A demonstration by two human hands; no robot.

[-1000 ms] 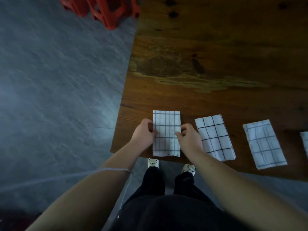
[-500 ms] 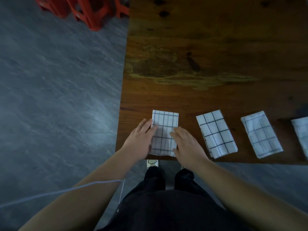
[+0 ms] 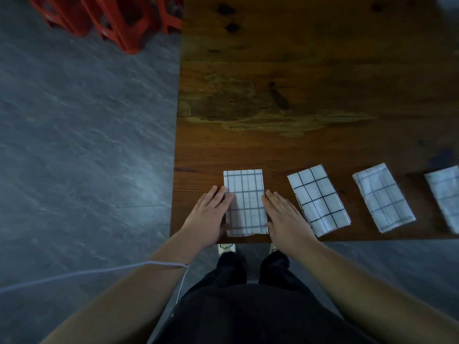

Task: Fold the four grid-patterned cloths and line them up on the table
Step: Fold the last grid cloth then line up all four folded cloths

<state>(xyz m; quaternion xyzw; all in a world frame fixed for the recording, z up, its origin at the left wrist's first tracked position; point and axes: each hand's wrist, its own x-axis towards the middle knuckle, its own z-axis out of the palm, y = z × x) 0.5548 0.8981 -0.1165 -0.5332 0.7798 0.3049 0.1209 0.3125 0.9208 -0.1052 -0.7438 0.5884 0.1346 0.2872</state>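
head view: fourth cloth (image 3: 445,194) cut off at right edge.

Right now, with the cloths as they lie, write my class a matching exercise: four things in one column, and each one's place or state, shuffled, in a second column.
Column one
1. left hand
2. red stools
3. rightmost cloth
4. bold-grid cloth

Column two
A. cut off by the picture's right edge
B. lying tilted, just right of the right hand
C. open and flat at the left side of the leftmost cloth
D. on the grey floor, left of the table

Pairs: 1-C, 2-D, 3-A, 4-B
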